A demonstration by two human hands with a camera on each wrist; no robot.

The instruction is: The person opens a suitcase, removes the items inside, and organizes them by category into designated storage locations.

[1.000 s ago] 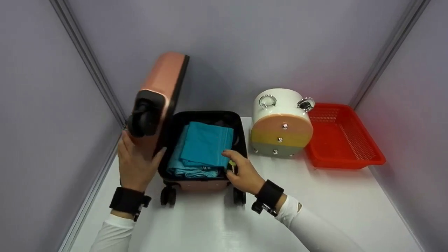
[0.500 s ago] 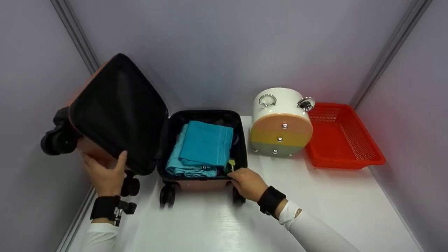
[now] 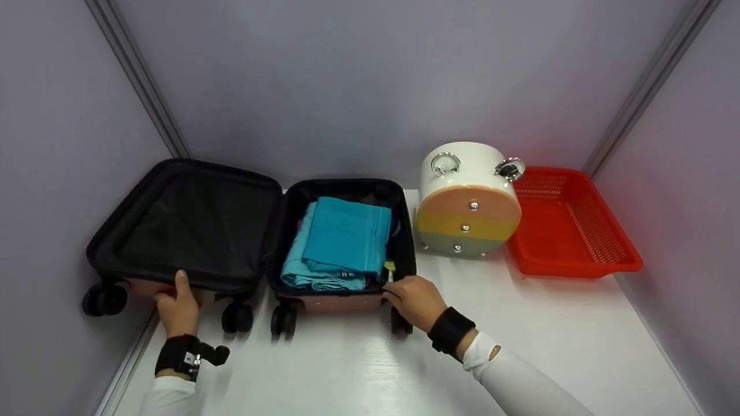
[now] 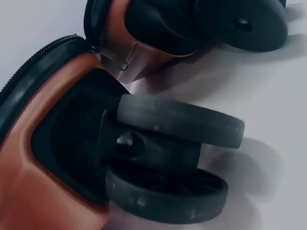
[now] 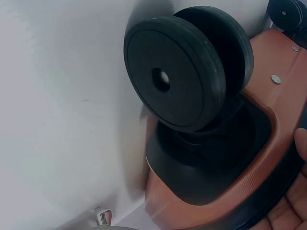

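- small pink hard-shell suitcase (image 3: 341, 301) lies wide open on the white table (image 3: 358, 370), lid flat to the left
- left hand (image 3: 178, 306) grips the lid's near edge, thumb on top
- right hand (image 3: 417, 299) curls over the base's front corner
- folded teal cloths (image 3: 341, 242) inside the base
- red plastic basket (image 3: 572, 231) sits well off to the right

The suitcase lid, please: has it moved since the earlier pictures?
Yes. The suitcase lid swung down and left, away from the round case, and now lies open flat, the left hand on its edge.
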